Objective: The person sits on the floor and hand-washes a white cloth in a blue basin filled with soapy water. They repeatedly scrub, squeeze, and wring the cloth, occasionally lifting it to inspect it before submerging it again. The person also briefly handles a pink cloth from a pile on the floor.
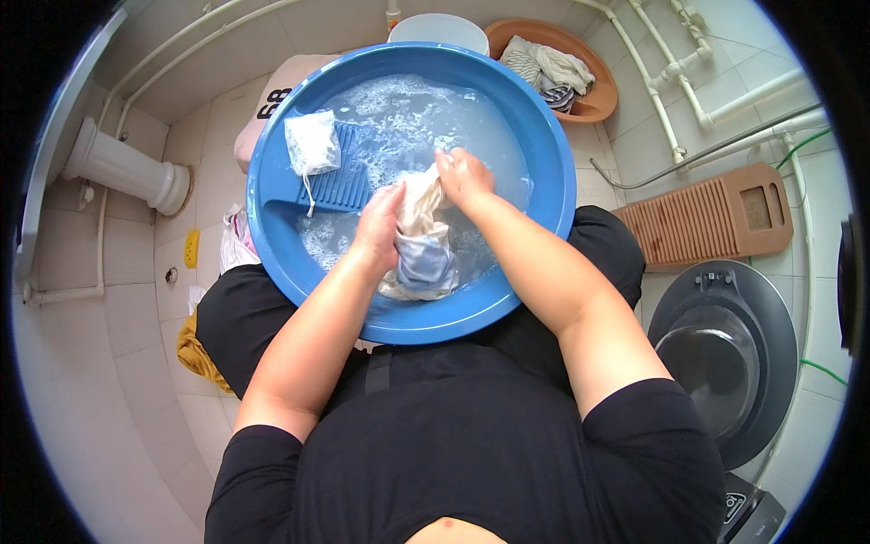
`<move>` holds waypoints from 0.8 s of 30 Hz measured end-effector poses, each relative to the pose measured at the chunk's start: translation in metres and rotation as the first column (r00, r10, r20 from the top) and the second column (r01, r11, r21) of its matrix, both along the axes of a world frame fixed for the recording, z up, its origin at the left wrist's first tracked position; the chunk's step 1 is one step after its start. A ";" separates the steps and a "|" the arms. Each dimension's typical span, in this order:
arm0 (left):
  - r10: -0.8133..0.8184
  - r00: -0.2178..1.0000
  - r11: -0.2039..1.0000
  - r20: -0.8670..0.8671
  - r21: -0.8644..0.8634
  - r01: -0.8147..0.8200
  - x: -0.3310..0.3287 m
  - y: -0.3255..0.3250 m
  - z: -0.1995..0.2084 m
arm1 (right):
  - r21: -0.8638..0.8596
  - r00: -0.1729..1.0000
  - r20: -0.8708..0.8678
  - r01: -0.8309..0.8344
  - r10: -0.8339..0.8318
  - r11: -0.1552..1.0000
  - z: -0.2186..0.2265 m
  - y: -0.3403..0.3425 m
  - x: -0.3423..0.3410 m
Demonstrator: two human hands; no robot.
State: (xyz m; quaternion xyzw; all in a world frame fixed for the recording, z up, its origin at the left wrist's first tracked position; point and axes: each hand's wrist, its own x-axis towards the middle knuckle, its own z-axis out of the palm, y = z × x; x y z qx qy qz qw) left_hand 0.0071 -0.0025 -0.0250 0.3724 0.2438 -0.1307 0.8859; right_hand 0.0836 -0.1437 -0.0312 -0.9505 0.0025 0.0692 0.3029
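Note:
A wet cream and pale blue cloth garment point(426, 258) is stretched between my hands over the soapy water in a big blue washtub point(555, 195). My left hand point(381, 227) grips its left side, with the fingers partly hidden behind the fabric. Closed round the upper end of the cloth is my right hand point(465, 178), a little farther away. The garment's lower, bunched part hangs near the tub's front wall, at the water. To the left, a ribbed washboard point(343, 181) is built into the tub, and a small white mesh drawstring bag point(313, 142) lies on it.
At the far right sits a brown basin point(603, 91) with cloths in it. A brown washboard point(698, 218) and a dark grey lid with a clear dome point(725, 354) stand at the right. White pipes point(675, 72) line the wall; a yellow brush point(191, 248) lies left.

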 end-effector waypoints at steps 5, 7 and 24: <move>0.192 0.981 0.971 0.005 0.141 -0.191 0.004 0.020 0.003 | -0.164 0.941 -0.331 -0.128 0.068 0.978 -0.013 -0.009 0.004; 0.198 0.980 0.974 -0.025 0.119 -0.194 0.003 0.016 0.005 | -0.121 0.890 -0.450 -0.136 0.068 0.983 -0.021 -0.008 0.005; 0.005 1.000 1.000 -0.018 -0.028 -0.005 -0.004 -0.002 0.020 | 0.329 0.889 0.423 -0.333 0.178 0.884 0.028 0.037 -0.048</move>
